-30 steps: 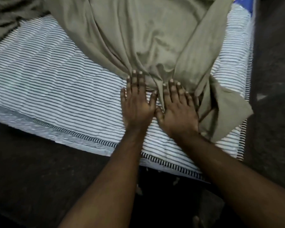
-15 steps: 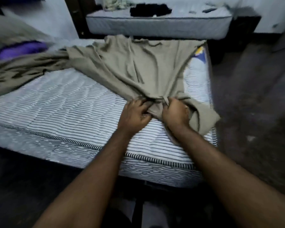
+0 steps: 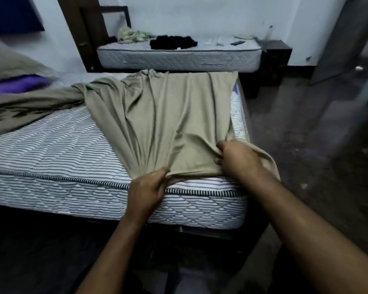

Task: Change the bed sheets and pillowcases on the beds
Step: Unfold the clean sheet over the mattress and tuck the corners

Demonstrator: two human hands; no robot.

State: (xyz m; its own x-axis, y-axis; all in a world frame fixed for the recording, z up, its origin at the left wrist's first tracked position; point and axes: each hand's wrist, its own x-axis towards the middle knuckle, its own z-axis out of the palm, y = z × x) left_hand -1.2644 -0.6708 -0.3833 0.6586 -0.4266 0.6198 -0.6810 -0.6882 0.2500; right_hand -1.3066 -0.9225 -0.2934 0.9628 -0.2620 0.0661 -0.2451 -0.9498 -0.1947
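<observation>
An olive-tan bed sheet [image 3: 164, 115] lies stretched over the right end of a bare striped mattress [image 3: 51, 149], with the rest bunched toward the left. My left hand [image 3: 147, 187] grips the sheet's near edge at the mattress's front border. My right hand [image 3: 236, 158] holds the same edge near the front right corner, where a flap of sheet hangs over the side. Both hands pull the cloth taut between them.
A second bare mattress [image 3: 179, 56] stands against the far wall with a dark bundle [image 3: 172, 42] and crumpled cloth [image 3: 132, 35] on it. A purple item [image 3: 17, 83] lies at the far left of the near bed. Dark floor [image 3: 306, 134] runs along the right side.
My hands went from lying flat on the sheet to gripping it, then drew it toward the front edge and spread apart. The view has pulled back and the sheet now lies flatter.
</observation>
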